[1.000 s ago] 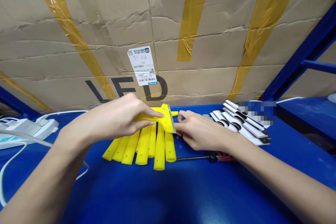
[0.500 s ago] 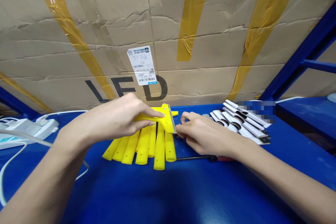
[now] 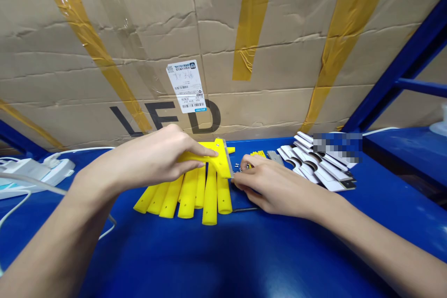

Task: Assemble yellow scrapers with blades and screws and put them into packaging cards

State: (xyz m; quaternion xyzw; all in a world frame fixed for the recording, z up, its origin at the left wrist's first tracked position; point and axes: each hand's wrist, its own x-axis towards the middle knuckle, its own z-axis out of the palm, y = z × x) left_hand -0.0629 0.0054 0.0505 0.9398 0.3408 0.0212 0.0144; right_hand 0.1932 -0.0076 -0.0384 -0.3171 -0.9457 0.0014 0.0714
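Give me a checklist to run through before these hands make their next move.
1. Left-hand grip on the flat yellow plastic scraper: ok, index finger and thumb are on it.
2. Right-hand grip holding a part: cannot tell, anything between the fingertips is too small to make out.
3. Small silver metal screws within view: ok, some lie beside the right fingers.
4. Thin dark metal rod visible end to end: not ok, the right hand and arm hide part of it.
5. Hollow yellow plastic tubes apart from the right hand: ok, they lie fanned out to its left.
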